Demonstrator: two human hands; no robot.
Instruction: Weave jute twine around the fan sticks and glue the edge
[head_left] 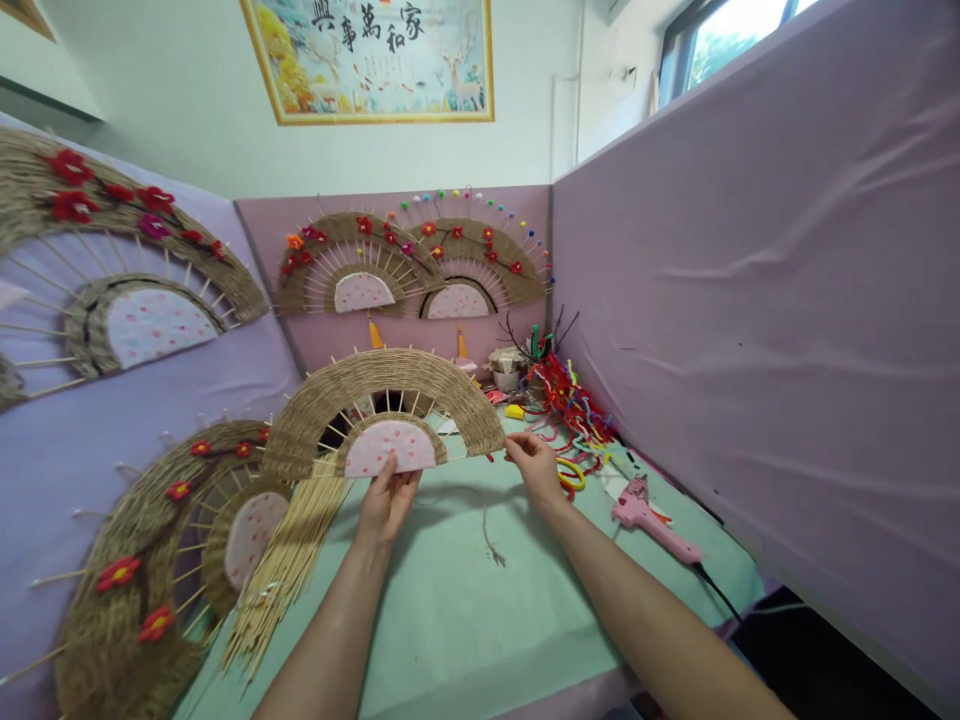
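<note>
A half-round fan (390, 372) woven from brown twine over thin sticks is held up above the table, its pink dotted centre facing me. My left hand (388, 500) grips the fan by the lower edge of that centre, thumb in front and fingers behind. At the fan's right end, my right hand (534, 462) pinches the corner of the twine band. A loose strand of twine (487, 530) hangs or lies below the fan; I cannot tell which. Left of my left hand, a bundle of thin sticks (289, 560) lies on the table.
A pink glue gun (656, 525) with a cord lies at the right. Yellow-handled scissors (571, 474) and a heap of coloured pipe cleaners (570, 400) are behind my right hand. Flowered fans (360, 250) stand along the back and left partitions. The table (480, 610) has a green cover.
</note>
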